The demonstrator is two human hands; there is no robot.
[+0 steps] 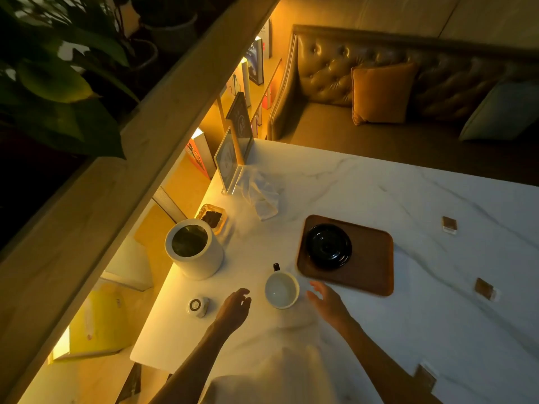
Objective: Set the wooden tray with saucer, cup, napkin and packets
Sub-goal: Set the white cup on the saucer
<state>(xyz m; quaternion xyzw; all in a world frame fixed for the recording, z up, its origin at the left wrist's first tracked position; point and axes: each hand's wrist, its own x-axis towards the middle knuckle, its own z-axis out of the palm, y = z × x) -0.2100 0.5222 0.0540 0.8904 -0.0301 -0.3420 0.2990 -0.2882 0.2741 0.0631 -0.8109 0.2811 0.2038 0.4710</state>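
Cup (281, 290) in the middle of it all, white inside with a dark handle pointing away from the person, standing upright on the table (379, 330) just off the near left corner of the wooden tray (367, 266). Both hands flank it now: the left hand (234, 309) hovers to the cup's left, fingers (244, 293) loosely spread and holding nothing, and the right hand (328, 301) sits just to the cup's right, fingers (316, 287) open too, close to the cup wall though contact cannot be made out. On the tray, the black saucer (329, 246) lies toward the far left corner, the rest of the board bare. Further back, a crumpled white napkin (261, 196) rests on the table near a clear upright sign holder (229, 161). Out to the right, well apart from the tray, three small brown packets are scattered on the marble: one far (449, 224), one level with the tray's near edge (484, 288), one near the table's front edge (425, 377). To the left stand a white cylindrical container (194, 249), a small dish of dark material (212, 218) behind it and a small round white object (197, 306) near the left hand. Beyond the table, a tufted leather sofa (364, 71) carries an orange cushion (382, 93).
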